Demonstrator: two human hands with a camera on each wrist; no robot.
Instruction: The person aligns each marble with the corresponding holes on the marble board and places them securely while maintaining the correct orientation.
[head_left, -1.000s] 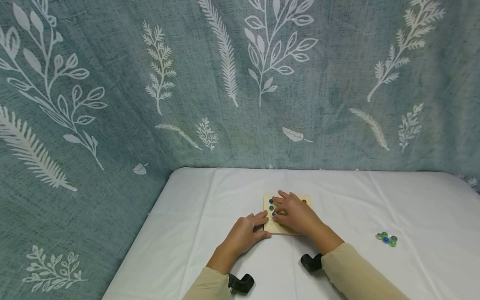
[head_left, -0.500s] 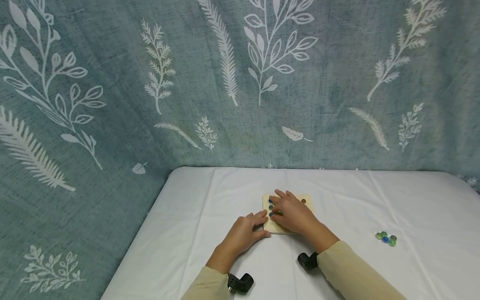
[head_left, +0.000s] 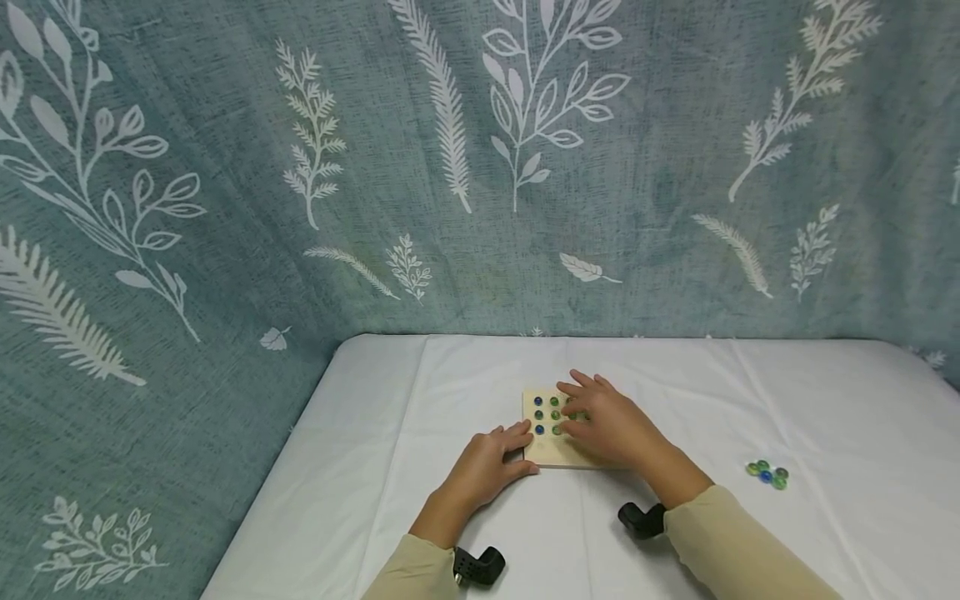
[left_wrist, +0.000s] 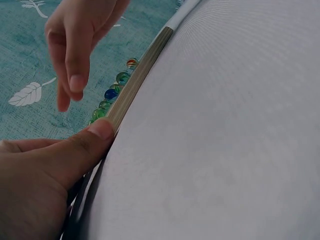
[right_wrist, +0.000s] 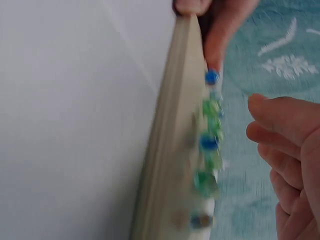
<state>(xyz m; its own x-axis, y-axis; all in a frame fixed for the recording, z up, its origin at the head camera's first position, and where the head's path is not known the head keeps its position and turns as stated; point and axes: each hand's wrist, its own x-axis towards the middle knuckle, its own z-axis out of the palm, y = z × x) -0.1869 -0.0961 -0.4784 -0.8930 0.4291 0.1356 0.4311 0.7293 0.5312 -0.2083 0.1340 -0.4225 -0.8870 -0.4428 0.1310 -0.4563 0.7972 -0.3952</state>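
Note:
A pale wooden board [head_left: 555,454] lies on the white table with rows of glass marbles standing on it. Blue marbles [head_left: 539,430] are in its left column and green marbles [head_left: 555,415] sit beside them. At the front left corner, my left hand [head_left: 487,467] grips the board between thumb and fingers; the thumb [left_wrist: 102,128] presses the front edge in the left wrist view. My right hand [head_left: 611,423] hovers over the board's right part, hiding some marbles there. Its fingers [right_wrist: 280,117] are loosely bent and hold nothing, apart from the marbles.
To the right of the board, a small cluster of loose glass marbles [head_left: 767,475] lies on the white tablecloth [head_left: 675,375]. A patterned green-blue curtain [head_left: 450,250] hangs behind and to the left. Black wrist cameras [head_left: 480,567] stick out from both sleeves.
A blue marble by my right fingertips has shifted left into the left column. My right hand first moved left, then away to the right, uncovering marbles. My left hand stays put.

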